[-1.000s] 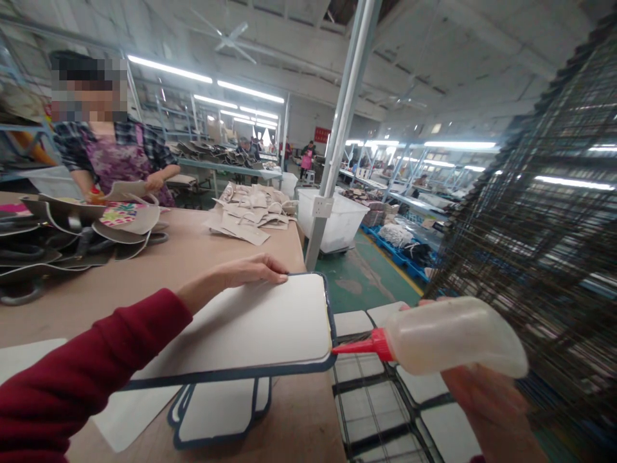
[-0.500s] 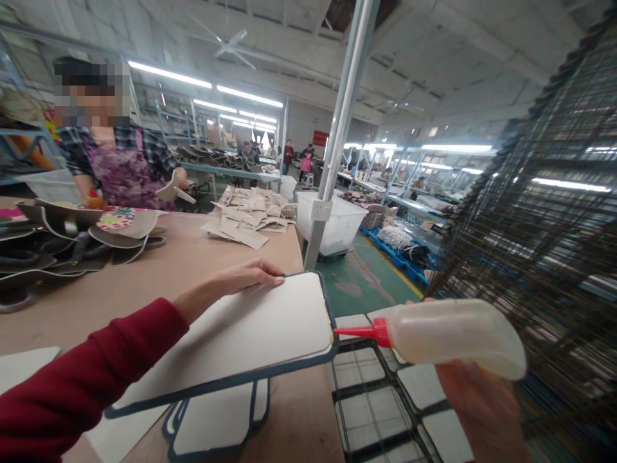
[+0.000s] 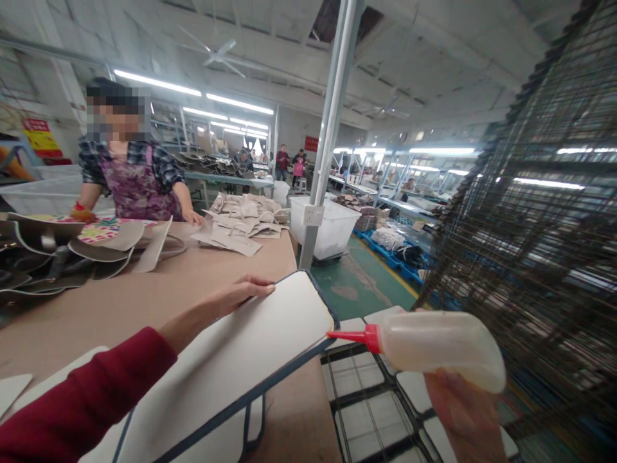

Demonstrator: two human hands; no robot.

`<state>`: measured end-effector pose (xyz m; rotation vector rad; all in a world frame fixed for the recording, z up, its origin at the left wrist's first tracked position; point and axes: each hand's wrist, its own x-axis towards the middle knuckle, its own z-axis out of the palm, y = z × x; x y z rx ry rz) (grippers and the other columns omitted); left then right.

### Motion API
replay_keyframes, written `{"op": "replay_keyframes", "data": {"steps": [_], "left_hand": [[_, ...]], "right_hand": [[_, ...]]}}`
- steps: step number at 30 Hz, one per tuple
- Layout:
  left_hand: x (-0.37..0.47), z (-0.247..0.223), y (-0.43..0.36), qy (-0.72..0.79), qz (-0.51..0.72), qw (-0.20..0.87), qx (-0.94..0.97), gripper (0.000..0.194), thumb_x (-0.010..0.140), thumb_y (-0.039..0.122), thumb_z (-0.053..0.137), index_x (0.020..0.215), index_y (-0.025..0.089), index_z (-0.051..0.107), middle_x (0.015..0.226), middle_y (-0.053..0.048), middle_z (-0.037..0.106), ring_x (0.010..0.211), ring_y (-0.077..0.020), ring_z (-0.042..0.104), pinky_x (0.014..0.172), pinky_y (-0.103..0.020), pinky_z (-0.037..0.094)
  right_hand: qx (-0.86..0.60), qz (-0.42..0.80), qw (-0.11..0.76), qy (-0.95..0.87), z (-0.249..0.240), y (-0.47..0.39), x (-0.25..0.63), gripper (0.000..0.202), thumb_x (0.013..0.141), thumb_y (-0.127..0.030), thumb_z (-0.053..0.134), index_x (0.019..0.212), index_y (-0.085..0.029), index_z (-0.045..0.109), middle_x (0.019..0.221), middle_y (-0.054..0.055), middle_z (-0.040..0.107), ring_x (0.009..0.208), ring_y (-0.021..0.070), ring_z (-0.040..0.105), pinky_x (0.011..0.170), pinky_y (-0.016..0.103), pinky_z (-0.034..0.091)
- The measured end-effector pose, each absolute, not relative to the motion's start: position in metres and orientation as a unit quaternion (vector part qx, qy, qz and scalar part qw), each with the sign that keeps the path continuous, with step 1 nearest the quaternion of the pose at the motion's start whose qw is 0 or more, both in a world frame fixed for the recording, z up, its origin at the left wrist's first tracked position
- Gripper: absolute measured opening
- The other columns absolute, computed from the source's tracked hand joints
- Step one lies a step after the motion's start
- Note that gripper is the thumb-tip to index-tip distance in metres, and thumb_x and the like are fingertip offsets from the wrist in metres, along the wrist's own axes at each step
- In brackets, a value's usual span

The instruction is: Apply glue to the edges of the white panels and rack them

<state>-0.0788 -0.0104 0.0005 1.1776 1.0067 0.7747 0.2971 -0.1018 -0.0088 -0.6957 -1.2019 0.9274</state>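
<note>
A dark-edged white panel (image 3: 250, 341) slants more steeply than before. Left fingers (image 3: 254, 281) pinch its edge; the right hand (image 3: 460, 402) grips a red-nozzled bottle (image 3: 438, 341).

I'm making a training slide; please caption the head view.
Left hand holding a white panel, right hand holding a red-tipped bottle at the panel's dark-edged corner.

Panel (image 3: 250, 341) abv tbl (image 3: 154, 296), bottle (image 3: 443, 344) R

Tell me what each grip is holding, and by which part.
The left grip holds a white panel by its far long edge; the right grip holds a red-nozzled squeeze bottle around its body.
</note>
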Motion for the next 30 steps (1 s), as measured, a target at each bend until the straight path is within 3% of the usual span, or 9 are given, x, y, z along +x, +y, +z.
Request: {"op": "replay_keyframes", "data": {"steps": [8, 19, 25, 30], "left_hand": [[-0.069, -0.006, -0.015, 0.458, 0.381, 0.665, 0.451, 0.033, 0.064, 0.037, 0.080, 0.087, 0.015, 0.072, 0.076, -0.007, 0.075, 0.062, -0.0193, 0.068, 0.056, -0.025, 0.052], [-0.063, -0.016, -0.021, 0.452, 0.415, 0.670, 0.418, 0.043, 0.056, 0.042, 0.086, 0.082, 0.015, 0.064, 0.071, -0.002, 0.071, 0.057, -0.0140, 0.064, 0.052, -0.022, 0.049], [-0.062, -0.020, -0.024, 0.456, 0.413, 0.674, 0.409, 0.049, 0.053, 0.043, 0.087, 0.083, 0.015, 0.061, 0.070, -0.001, 0.069, 0.057, -0.0130, 0.063, 0.052, -0.021, 0.049], [-0.063, -0.023, -0.026, 0.464, 0.413, 0.671, 0.405, 0.052, 0.051, 0.044, 0.087, 0.085, 0.016, 0.059, 0.068, 0.001, 0.067, 0.056, -0.0125, 0.061, 0.049, -0.021, 0.048]], "right_hand": [[-0.254, 0.376, 0.741, -0.496, -0.011, -0.087, 0.290, 0.057, 0.077, -0.022, 0.069, 0.130, -0.032, 0.052, 0.115, 0.009, 0.068, 0.114, 0.0327, 0.060, 0.090, 0.055, 0.055], [-0.286, 0.375, 0.733, -0.490, -0.013, -0.085, 0.280, 0.061, 0.073, -0.024, 0.074, 0.130, -0.028, 0.053, 0.110, 0.010, 0.070, 0.104, 0.0318, 0.065, 0.090, 0.051, 0.054], [-0.283, 0.383, 0.729, -0.492, -0.010, -0.084, 0.276, 0.046, 0.073, -0.023, 0.074, 0.118, -0.026, 0.062, 0.104, 0.010, 0.071, 0.099, 0.0299, 0.067, 0.090, 0.049, 0.054], [-0.276, 0.341, 0.767, -0.468, -0.006, -0.081, 0.265, 0.037, 0.065, -0.026, 0.081, 0.101, -0.023, 0.069, 0.089, 0.009, 0.073, 0.079, 0.0258, 0.071, 0.074, 0.039, 0.059]]}}
